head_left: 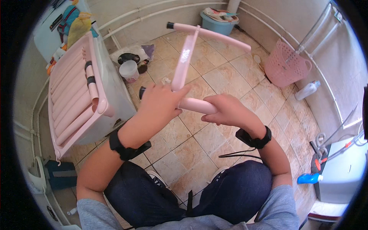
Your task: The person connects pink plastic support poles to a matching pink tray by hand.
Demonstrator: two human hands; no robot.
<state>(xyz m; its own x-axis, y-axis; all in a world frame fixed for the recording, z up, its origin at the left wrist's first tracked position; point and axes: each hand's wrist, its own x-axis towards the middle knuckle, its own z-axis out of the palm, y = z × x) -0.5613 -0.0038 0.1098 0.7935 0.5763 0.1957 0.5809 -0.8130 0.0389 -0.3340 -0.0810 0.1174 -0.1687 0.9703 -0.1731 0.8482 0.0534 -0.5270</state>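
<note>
A pink plastic frame [182,63] is held up in front of me, made of two tubes joined by a flat crossbar. The far tube has a black cap at its left end. My left hand [160,100] is wrapped round the near tube where the crossbar meets it; another black end shows beside that hand. Round the right part of the same tube close the fingers of my right hand [227,110]. To the left, a pink tray [102,107] carries several pink tubes [71,96], one of them with black bands.
A blue tub [214,27] stands at the back wall, and a pink perforated basket [281,71] at the right. A white bucket [129,71] sits beyond the tray. White bottle [306,91] and blue bottle [309,178] lie at the right. Pipes [161,10] run along the walls.
</note>
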